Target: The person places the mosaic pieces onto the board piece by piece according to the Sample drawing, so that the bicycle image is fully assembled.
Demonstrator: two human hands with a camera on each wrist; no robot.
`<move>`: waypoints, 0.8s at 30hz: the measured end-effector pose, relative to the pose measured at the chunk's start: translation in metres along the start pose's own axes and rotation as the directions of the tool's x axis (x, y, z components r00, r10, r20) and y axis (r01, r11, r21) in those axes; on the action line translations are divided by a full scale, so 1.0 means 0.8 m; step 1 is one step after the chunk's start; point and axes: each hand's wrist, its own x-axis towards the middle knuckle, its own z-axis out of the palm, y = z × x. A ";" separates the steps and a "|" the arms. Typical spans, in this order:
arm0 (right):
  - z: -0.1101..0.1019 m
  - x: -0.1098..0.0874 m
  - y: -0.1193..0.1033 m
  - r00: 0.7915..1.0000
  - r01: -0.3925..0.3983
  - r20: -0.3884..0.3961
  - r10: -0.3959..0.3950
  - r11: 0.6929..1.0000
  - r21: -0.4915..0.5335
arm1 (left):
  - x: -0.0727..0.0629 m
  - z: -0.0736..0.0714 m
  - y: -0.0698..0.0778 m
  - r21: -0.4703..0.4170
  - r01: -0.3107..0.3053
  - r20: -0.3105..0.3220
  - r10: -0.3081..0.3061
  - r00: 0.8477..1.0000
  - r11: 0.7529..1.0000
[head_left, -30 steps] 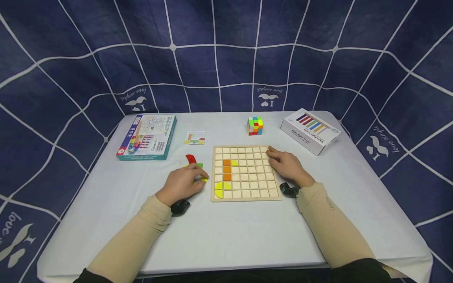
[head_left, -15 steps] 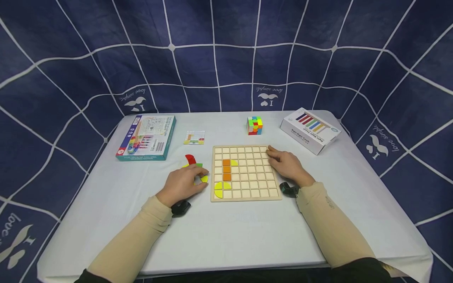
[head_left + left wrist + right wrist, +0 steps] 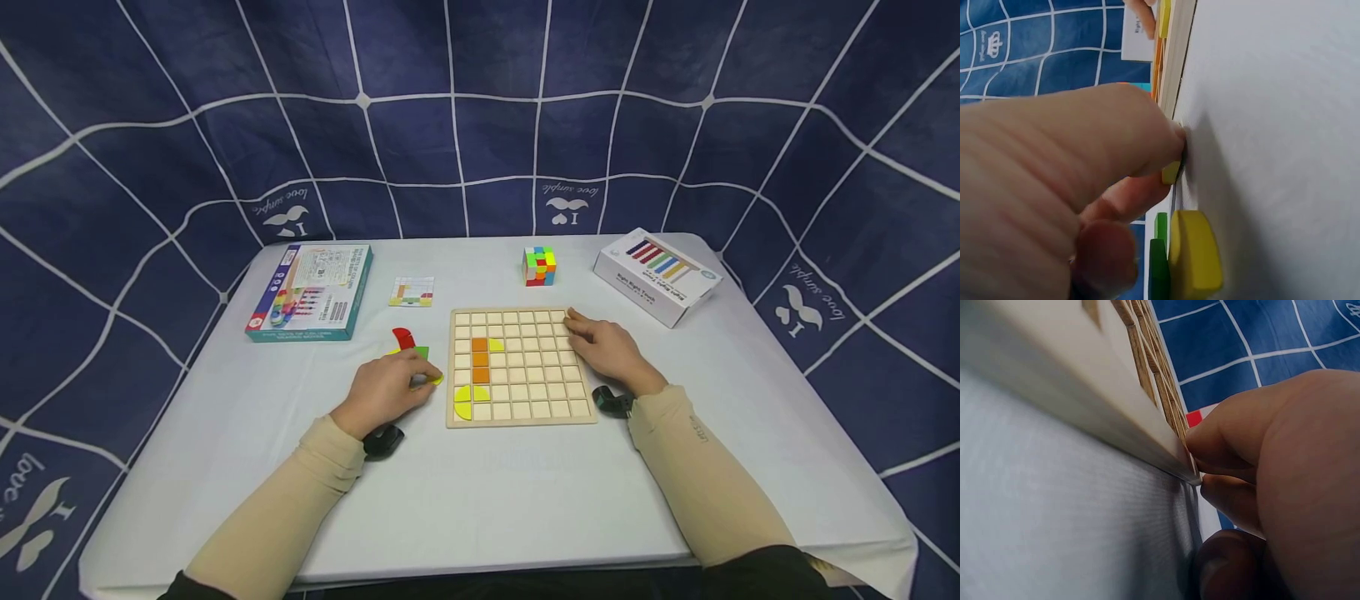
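Observation:
My left hand (image 3: 386, 390) pinches a yellow piece (image 3: 1171, 172) between thumb and finger, just left of the wooden grid board (image 3: 540, 411). Beside that hand lie a red curved piece (image 3: 404, 337) and a green piece (image 3: 422, 352). Another yellow piece (image 3: 1196, 253) shows close up in the left wrist view. My right hand (image 3: 611, 354) holds the board's right rim near its far corner, thumb and finger against the wood (image 3: 1166, 450). Set in the board are orange squares (image 3: 481, 360) in a column and several yellow rounded pieces (image 3: 463, 410).
A small pattern card (image 3: 412, 292) lies behind the left hand. Along the back stand a teal-edged box (image 3: 311, 292), a puzzle cube (image 3: 540, 267) and a white box (image 3: 658, 279). A blue grid-patterned cloth (image 3: 495, 142) hangs behind the white-covered table (image 3: 495, 500).
My left thumb and finger, spread apart half a second ago with the yellow piece showing between them, have closed on it. The right hand and the board stay where they were.

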 end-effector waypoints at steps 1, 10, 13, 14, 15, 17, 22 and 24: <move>0.000 0.000 0.000 1.000 -0.002 0.001 0.002 1.000 0.001 | 0.000 0.000 0.000 -0.017 -0.004 -0.008 0.004 1.000 1.000; -0.001 0.000 -0.002 1.000 -0.014 0.006 0.014 1.000 0.008 | -0.009 0.007 0.036 -0.241 -0.305 -0.019 0.310 0.951 0.921; 0.000 0.001 -0.001 1.000 -0.014 0.008 0.014 1.000 0.009 | -0.011 0.014 0.050 -0.218 -0.374 0.038 0.391 0.920 0.902; 0.000 0.002 -0.001 1.000 -0.013 0.008 0.013 1.000 0.008 | -0.011 0.017 0.053 -0.195 -0.381 0.049 0.397 0.916 0.904; 0.000 0.002 0.000 1.000 -0.012 0.008 0.012 1.000 0.006 | -0.011 0.019 0.054 -0.178 -0.384 0.051 0.398 0.916 0.906; 0.000 0.004 0.000 1.000 -0.008 0.006 0.008 1.000 0.002 | -0.011 0.021 0.055 -0.142 -0.376 0.042 0.385 0.922 0.916; 0.001 0.005 0.001 1.000 -0.008 0.006 0.008 1.000 -0.001 | -0.010 0.024 0.053 -0.105 -0.387 0.001 0.389 0.921 0.916; 0.000 0.004 0.001 1.000 -0.011 0.006 0.011 1.000 0.002 | -0.009 0.024 0.053 -0.109 -0.398 -0.008 0.399 0.917 0.911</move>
